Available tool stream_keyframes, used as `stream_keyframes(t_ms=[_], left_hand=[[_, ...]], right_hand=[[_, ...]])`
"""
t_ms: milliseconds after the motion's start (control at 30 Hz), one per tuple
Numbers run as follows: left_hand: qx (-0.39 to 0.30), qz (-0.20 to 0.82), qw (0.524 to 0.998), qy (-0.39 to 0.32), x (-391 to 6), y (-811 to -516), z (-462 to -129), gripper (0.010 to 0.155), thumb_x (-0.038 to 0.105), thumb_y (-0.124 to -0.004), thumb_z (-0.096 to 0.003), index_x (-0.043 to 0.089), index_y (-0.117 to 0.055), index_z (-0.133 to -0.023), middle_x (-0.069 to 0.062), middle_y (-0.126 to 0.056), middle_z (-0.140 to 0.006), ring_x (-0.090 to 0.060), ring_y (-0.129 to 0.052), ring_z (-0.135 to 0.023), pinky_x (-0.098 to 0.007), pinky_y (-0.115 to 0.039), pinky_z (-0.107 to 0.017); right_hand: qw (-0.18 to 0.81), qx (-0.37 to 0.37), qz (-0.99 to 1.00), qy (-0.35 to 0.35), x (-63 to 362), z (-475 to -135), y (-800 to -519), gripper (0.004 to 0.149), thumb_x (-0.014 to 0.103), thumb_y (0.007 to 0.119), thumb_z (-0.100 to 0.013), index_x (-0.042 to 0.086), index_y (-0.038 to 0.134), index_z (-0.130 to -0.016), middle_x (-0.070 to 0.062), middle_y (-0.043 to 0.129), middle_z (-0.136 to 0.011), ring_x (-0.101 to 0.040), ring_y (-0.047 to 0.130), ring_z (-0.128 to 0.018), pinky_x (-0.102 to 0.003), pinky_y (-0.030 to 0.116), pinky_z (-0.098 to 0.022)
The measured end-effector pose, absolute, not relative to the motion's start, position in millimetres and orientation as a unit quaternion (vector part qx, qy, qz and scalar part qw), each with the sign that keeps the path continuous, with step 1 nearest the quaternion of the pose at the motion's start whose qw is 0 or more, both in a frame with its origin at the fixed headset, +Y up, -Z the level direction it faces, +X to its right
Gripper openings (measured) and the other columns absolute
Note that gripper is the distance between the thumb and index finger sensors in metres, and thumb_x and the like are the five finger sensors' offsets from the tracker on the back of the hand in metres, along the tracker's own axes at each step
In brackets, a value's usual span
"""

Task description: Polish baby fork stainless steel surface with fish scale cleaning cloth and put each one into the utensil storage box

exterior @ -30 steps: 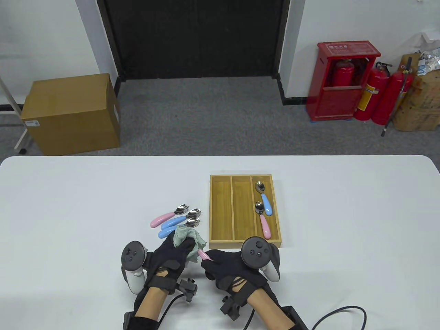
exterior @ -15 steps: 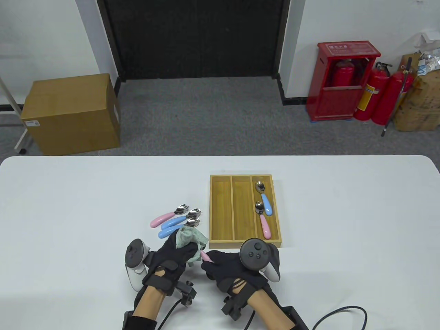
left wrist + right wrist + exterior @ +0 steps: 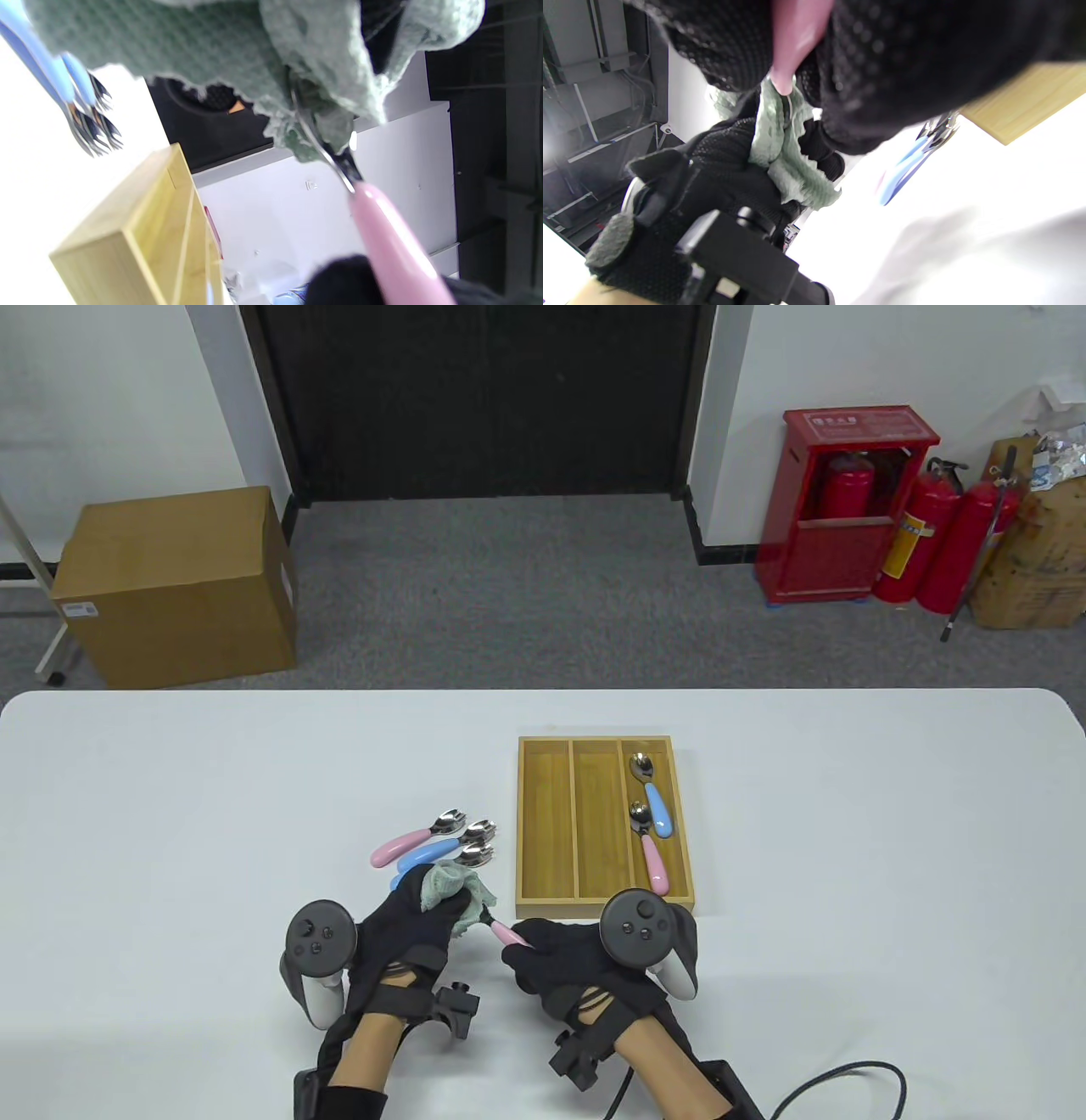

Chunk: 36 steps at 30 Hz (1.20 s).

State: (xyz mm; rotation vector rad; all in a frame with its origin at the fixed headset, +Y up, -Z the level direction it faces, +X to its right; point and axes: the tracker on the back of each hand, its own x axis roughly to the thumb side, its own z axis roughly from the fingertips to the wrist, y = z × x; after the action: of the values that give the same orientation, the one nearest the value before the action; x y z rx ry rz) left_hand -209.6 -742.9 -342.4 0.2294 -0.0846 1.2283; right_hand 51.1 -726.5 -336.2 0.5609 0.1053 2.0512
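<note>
A pink-handled baby fork (image 3: 507,933) sits between both hands above the table; the right hand (image 3: 585,963) pinches its handle; the left hand (image 3: 407,920), clutching the green cloth (image 3: 450,886) around the steel head, has slid outward, so polishing continues; the storage box (image 3: 543,823) waits just beyond.

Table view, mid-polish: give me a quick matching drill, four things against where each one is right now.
Things:
1. cleaning cloth
2. pink-handled fork
3. two spoons
4. three forks

Places:
A. right compartment of the storage box
B. bunched in the left hand
C. lying on the table left of the box
D. handle gripped by the right hand, head wrapped in cloth

Pairs: 1-B, 2-D, 3-A, 4-C
</note>
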Motion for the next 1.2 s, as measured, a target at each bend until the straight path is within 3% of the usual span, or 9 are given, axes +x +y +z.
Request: stream_keyframes(t_ms=[200, 333, 533, 733, 967, 1200], left_hand=[[0.114, 0.582, 0.805, -0.035, -214, -744, -341, 0.042, 0.038, -0.087, -0.0449, 0.021, -0.080, -0.083, -0.001, -0.098, -0.060, -0.023, -0.101, -0.059, -0.053, -0.075, -0.060], [0.112, 0.582, 0.804, -0.051, -212, -742, -340, 0.042, 0.040, -0.086, -0.0458, 0.022, -0.080, -0.084, 0.000, -0.099, -0.061, -0.022, -0.101, -0.060, -0.053, -0.075, -0.060], [0.109, 0.597, 0.793, -0.048, -212, -744, -339, 0.043, 0.040, -0.086, -0.0464, 0.022, -0.079, -0.085, 0.001, -0.099, -0.063, -0.023, -0.101, -0.062, -0.053, -0.075, -0.060], [0.111, 0.605, 0.788, -0.039, -217, -748, -339, 0.043, 0.040, -0.086, -0.0468, 0.022, -0.079, -0.085, 0.000, -0.099, -0.064, -0.024, -0.101, -0.063, -0.054, -0.074, -0.059], [0.101, 0.609, 0.786, -0.034, -218, -751, -338, 0.043, 0.040, -0.086, -0.0476, 0.021, -0.079, -0.086, 0.000, -0.099, -0.065, -0.024, -0.101, -0.064, -0.054, -0.074, -0.059], [0.087, 0.622, 0.777, -0.035, -214, -753, -339, 0.044, 0.040, -0.086, -0.0479, 0.021, -0.079, -0.087, -0.001, -0.099, -0.066, -0.025, -0.101, -0.064, -0.054, -0.074, -0.059]], right_hand=[[0.494, 0.187, 0.849, 0.010, 81, -348, -722, 0.047, 0.035, 0.086, -0.039, 0.002, 0.090, -0.071, -0.025, 0.102, -0.044, -0.027, 0.097, -0.008, -0.054, 0.082, -0.017], [0.509, 0.128, 0.850, -0.058, 107, -367, -696, 0.045, 0.033, 0.088, -0.039, 0.002, 0.092, -0.071, -0.028, 0.102, -0.050, -0.035, 0.099, -0.018, -0.060, 0.078, -0.028], [0.343, 0.034, 0.933, -0.101, 127, -406, -665, 0.043, 0.037, 0.087, -0.039, 0.009, 0.093, -0.072, -0.024, 0.101, -0.059, -0.037, 0.100, -0.029, -0.061, 0.076, -0.035], [0.285, -0.086, 0.953, -0.049, 129, -446, -688, 0.043, 0.038, 0.087, -0.040, 0.009, 0.094, -0.071, -0.027, 0.080, -0.085, -0.044, 0.088, -0.057, -0.066, 0.064, -0.050], [0.245, -0.118, 0.962, 0.004, 105, -478, -716, 0.043, 0.036, 0.087, -0.041, 0.006, 0.093, -0.072, -0.021, 0.052, -0.104, -0.049, 0.058, -0.085, -0.068, 0.040, -0.064], [0.187, -0.128, 0.973, 0.036, 87, -497, -733, 0.044, 0.036, 0.086, -0.041, 0.006, 0.093, -0.072, -0.017, 0.046, -0.107, -0.048, 0.049, -0.092, -0.068, 0.036, -0.065]])
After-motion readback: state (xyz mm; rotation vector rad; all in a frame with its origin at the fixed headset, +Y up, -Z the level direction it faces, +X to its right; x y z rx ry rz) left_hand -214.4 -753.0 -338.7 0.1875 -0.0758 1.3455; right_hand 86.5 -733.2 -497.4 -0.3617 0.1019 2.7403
